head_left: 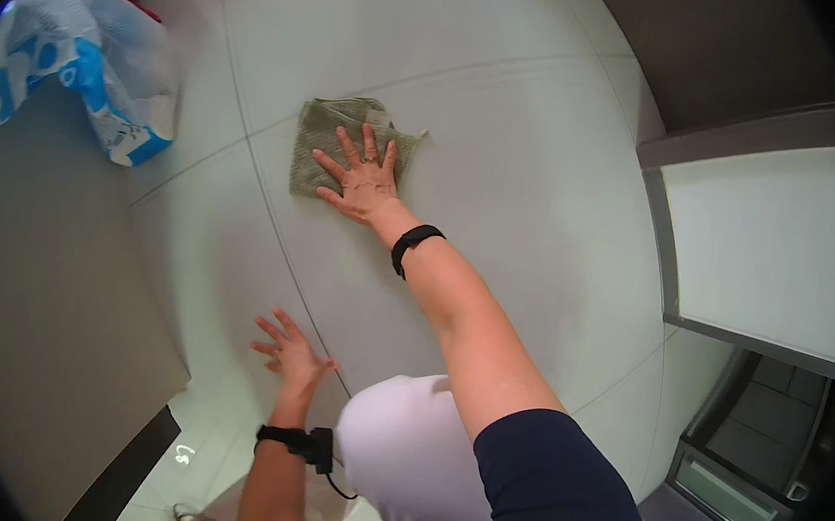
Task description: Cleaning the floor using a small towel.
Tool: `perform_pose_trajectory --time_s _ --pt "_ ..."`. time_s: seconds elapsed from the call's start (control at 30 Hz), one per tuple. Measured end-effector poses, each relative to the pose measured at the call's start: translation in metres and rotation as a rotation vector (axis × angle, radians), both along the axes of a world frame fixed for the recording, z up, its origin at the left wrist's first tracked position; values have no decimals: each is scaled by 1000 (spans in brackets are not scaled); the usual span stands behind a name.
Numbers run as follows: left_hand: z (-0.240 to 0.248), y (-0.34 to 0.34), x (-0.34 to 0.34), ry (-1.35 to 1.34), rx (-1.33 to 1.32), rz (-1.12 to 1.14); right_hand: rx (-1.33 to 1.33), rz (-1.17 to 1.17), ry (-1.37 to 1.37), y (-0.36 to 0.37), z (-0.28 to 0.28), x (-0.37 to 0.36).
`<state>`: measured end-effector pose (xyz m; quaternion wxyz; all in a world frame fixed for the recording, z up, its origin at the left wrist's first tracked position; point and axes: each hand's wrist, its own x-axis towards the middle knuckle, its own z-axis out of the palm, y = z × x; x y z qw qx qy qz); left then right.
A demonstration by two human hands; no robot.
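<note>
My right hand (pixel 366 187) lies flat on a green-grey textured cloth (pixel 320 141), its fingers spread across the lower right part of it. The cloth rests on the light tiled floor (pixel 507 169), a bit crumpled along its top edge, with a thin corner sticking out to the right. Lower down and to the left, my left hand (pixel 292 351) is open with its fingers apart and nothing in it. Whether its palm touches the tiles I cannot tell. A black band (pixel 415 250) circles my right wrist, and a black strap with a small box (pixel 317 448) is on my left.
A white, blue and clear plastic bag (pixel 95 59) sits at the upper left, above a grey-beige panel (pixel 35 264). To the right stands a grey-framed white cabinet front (pixel 761 243), with a dark glass-fronted unit (pixel 757 444) below it. My pale-clothed knee (pixel 410 441) is close to my left hand.
</note>
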<state>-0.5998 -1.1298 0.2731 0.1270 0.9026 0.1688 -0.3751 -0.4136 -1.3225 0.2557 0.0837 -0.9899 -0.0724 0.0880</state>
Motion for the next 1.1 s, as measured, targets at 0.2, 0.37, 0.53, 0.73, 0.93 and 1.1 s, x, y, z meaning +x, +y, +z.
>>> perform_pose_trajectory --time_s 0.2,0.37,0.53,0.73,0.93,1.1 --pt "-10 22 -3 14 -7 -2 87 -32 -2 -61 -3 -90" --pt "-17 33 2 14 -14 -109 -60 -397 28 -169 8 -189" --pt "-8 24 12 -28 121 -228 -156 -847 110 -237 7 -322" --pt "-22 18 15 46 140 -150 -95 -1397 68 -292 -18 -493" --pt "-7 16 15 -3 101 -141 422 -1170 -489 -208 -34 -364" --pt "-7 29 8 -90 22 -211 134 -300 -49 -100 15 -206"
